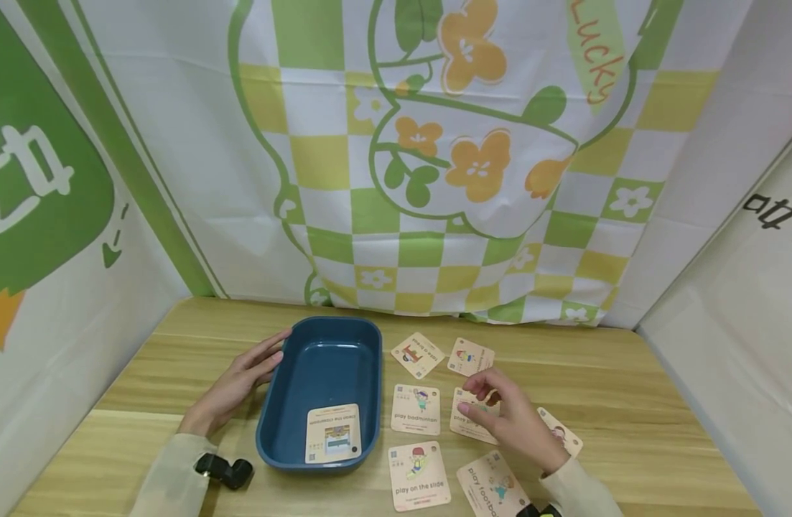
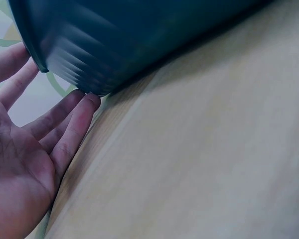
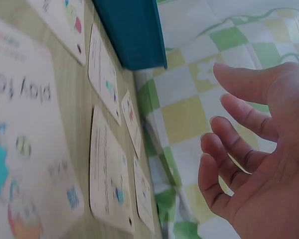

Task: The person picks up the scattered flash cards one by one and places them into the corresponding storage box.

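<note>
cards (image 1: 416,411): likely light, stiff, slick; pinch opposite edges
left hand (image 1: 237,385): fingers touching blue tray (image 1: 331,370)
right hand (image 1: 513,418): empty, fingers loosely bent

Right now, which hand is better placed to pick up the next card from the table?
Likely the right hand: it hovers over the loose cards, its fingers holding nothing. The left hand touches the left side of the blue tray, farther from those cards.

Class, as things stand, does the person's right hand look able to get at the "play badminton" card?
Probably yes: the right hand holds nothing and hovers close by, and the "play badminton" card lies face up with nothing covering it.
</note>
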The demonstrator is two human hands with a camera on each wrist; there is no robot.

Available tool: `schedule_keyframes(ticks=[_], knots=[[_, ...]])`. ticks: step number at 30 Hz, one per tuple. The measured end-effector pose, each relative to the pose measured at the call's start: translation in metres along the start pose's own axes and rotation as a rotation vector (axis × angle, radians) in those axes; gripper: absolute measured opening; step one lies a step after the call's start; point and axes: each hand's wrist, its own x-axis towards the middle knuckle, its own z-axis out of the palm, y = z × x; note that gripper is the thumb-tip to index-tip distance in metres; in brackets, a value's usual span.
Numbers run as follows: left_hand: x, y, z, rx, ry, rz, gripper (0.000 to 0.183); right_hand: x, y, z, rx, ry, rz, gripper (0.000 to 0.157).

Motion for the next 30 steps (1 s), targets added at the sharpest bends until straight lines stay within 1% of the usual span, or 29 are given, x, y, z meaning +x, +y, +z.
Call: schedule_keyframes(ticks=[4,10,18,21,25,30], knots=[[0.0,0.001,0.001,-0.003,-0.003,0.001,0.057,-0.008,0.006,-0.01,-0.04,0.036,0.0,0.023],[0.001,-0.001,0.001,-0.009,-0.013,0.009,0.057,-0.022,0.014,-0.028,-0.095,0.083,0.025,0.024],[0.0,0.0,0.0,-0.007,-0.001,0.005,0.056,-0.037,0.03,-0.053,-0.193,0.137,0.02,0.027],[0.0,0.001,0.001,-0.018,-0.008,0.003,0.057,-0.041,0.036,-0.062,-0.231,0.155,0.043,0.028],[-0.001,0.001,0.001,-0.022,-0.008,0.003,0.057,-0.047,0.041,-0.071,-0.265,0.16,0.079,0.029],[0.0,0.0,0.0,-0.008,-0.003,0.011,0.056,-0.052,0.043,-0.077,-0.304,0.153,0.103,0.032]])
